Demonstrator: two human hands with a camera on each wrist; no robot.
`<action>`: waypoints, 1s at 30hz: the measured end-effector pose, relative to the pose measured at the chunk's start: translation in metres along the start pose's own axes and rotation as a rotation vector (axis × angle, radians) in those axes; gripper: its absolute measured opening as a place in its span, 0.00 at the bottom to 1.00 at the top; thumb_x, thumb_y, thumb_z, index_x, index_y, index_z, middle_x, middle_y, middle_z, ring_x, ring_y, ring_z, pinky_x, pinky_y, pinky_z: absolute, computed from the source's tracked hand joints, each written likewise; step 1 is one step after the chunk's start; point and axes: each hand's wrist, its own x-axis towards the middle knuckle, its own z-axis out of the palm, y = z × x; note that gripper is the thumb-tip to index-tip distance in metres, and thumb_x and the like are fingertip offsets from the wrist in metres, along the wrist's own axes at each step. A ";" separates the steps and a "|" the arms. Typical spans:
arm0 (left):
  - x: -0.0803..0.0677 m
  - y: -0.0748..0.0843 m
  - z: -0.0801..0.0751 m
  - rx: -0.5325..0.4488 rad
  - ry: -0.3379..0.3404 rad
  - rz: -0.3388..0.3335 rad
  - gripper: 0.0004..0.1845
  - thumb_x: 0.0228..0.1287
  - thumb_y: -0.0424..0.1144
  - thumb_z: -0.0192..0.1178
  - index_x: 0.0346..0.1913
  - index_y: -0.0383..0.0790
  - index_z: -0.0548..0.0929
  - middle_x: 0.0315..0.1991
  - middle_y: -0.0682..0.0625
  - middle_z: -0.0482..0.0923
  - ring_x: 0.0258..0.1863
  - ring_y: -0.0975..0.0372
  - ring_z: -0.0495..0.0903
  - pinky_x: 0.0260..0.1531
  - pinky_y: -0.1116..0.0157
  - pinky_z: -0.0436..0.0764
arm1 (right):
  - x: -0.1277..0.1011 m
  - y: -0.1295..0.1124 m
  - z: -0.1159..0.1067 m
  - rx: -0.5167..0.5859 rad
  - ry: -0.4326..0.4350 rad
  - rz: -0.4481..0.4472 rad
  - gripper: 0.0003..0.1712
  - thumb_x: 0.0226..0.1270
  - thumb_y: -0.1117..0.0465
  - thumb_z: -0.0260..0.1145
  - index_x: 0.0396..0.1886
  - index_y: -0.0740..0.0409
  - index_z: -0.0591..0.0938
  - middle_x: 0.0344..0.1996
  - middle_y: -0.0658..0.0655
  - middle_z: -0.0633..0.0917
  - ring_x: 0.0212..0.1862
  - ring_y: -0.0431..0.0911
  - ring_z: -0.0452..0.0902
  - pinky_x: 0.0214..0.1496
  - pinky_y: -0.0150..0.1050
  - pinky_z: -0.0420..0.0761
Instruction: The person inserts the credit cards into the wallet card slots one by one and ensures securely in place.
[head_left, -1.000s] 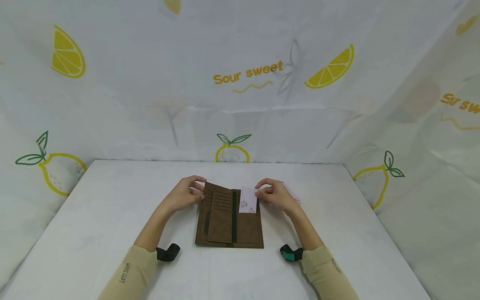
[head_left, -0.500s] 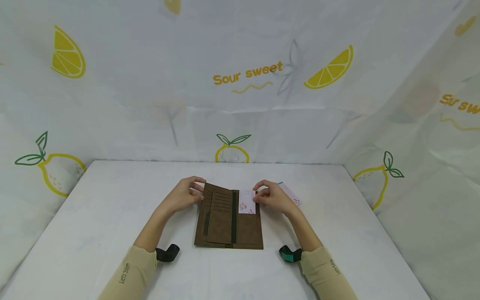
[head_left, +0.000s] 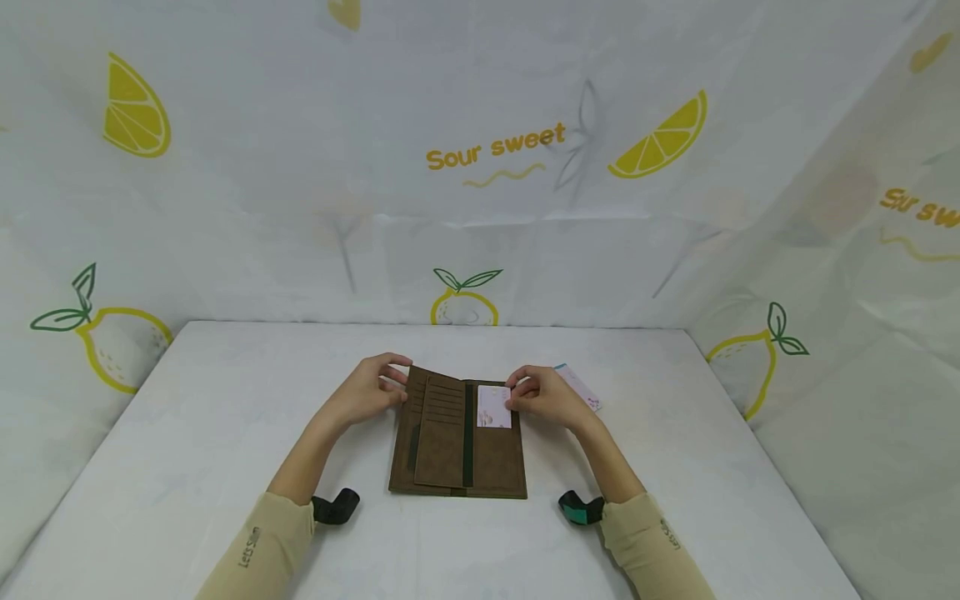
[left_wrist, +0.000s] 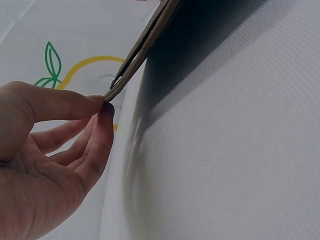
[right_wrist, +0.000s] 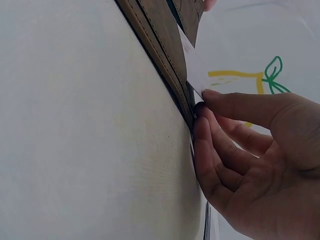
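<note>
A brown wallet (head_left: 438, 454) lies spread open on the white table, its left cover raised at an angle and lined with card slots. My left hand (head_left: 365, 389) pinches the outer edge of that cover between thumb and fingers; in the left wrist view the cover's edge (left_wrist: 131, 62) sits between the fingertips. A pale card with a pink print (head_left: 492, 407) lies over the upper part of the wallet's right side. My right hand (head_left: 547, 395) pinches the card's right edge, and the right wrist view shows the thumb on the card (right_wrist: 194, 67), close beside the wallet's rim.
Behind my right hand a second pinkish card-like piece with a teal end (head_left: 579, 387) lies on the table (head_left: 247, 392). A white curtain with lemon prints (head_left: 465, 242) hangs along the back and sides. Black wrist devices (head_left: 337, 505) sit at both cuffs.
My right hand and the card have shifted slightly left and down over the wallet's right side. More of the pinkish piece behind the hand shows. My left hand stays put.
</note>
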 end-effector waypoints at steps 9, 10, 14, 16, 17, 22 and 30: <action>0.000 0.002 -0.001 -0.012 -0.009 0.018 0.28 0.70 0.24 0.63 0.72 0.28 0.75 0.55 0.32 0.83 0.47 0.53 0.89 0.46 0.62 0.84 | 0.000 0.000 -0.002 -0.013 -0.018 -0.007 0.16 0.65 0.69 0.78 0.49 0.71 0.85 0.37 0.64 0.89 0.37 0.42 0.81 0.40 0.31 0.80; 0.000 0.002 0.000 -0.017 -0.008 0.013 0.28 0.70 0.24 0.62 0.72 0.29 0.75 0.55 0.33 0.83 0.47 0.54 0.89 0.46 0.62 0.84 | 0.001 0.001 -0.002 -0.011 -0.021 -0.007 0.16 0.65 0.69 0.78 0.49 0.71 0.85 0.37 0.64 0.89 0.37 0.43 0.81 0.40 0.30 0.80; -0.001 0.002 -0.001 -0.022 -0.011 0.017 0.28 0.70 0.23 0.61 0.72 0.28 0.75 0.55 0.32 0.82 0.47 0.53 0.89 0.46 0.62 0.85 | 0.000 0.001 -0.002 0.007 -0.043 -0.009 0.15 0.65 0.70 0.78 0.48 0.71 0.85 0.37 0.64 0.89 0.37 0.43 0.82 0.40 0.29 0.80; -0.001 0.002 -0.001 -0.022 -0.012 0.017 0.28 0.70 0.23 0.61 0.72 0.27 0.75 0.55 0.32 0.82 0.47 0.52 0.90 0.46 0.63 0.85 | 0.000 0.002 -0.002 0.014 -0.054 -0.013 0.15 0.65 0.70 0.78 0.48 0.71 0.86 0.38 0.65 0.89 0.38 0.44 0.82 0.41 0.28 0.81; -0.001 0.002 -0.001 -0.019 -0.013 0.018 0.28 0.70 0.24 0.61 0.72 0.27 0.75 0.55 0.31 0.82 0.48 0.51 0.89 0.45 0.63 0.85 | 0.000 0.002 -0.002 0.016 -0.057 -0.014 0.15 0.65 0.70 0.78 0.48 0.72 0.86 0.38 0.66 0.89 0.38 0.44 0.82 0.41 0.28 0.81; -0.002 0.002 0.000 -0.017 -0.015 0.011 0.28 0.70 0.25 0.63 0.72 0.28 0.75 0.55 0.32 0.83 0.48 0.51 0.89 0.46 0.63 0.84 | -0.002 0.000 -0.003 0.006 -0.063 -0.013 0.14 0.65 0.69 0.78 0.48 0.71 0.87 0.40 0.67 0.89 0.39 0.44 0.83 0.42 0.28 0.81; -0.001 0.000 0.000 -0.011 -0.007 0.000 0.28 0.71 0.25 0.62 0.72 0.29 0.75 0.56 0.32 0.83 0.48 0.53 0.89 0.47 0.61 0.85 | -0.004 -0.001 -0.004 -0.024 -0.069 -0.020 0.12 0.65 0.68 0.79 0.45 0.68 0.89 0.39 0.64 0.91 0.39 0.42 0.84 0.42 0.29 0.82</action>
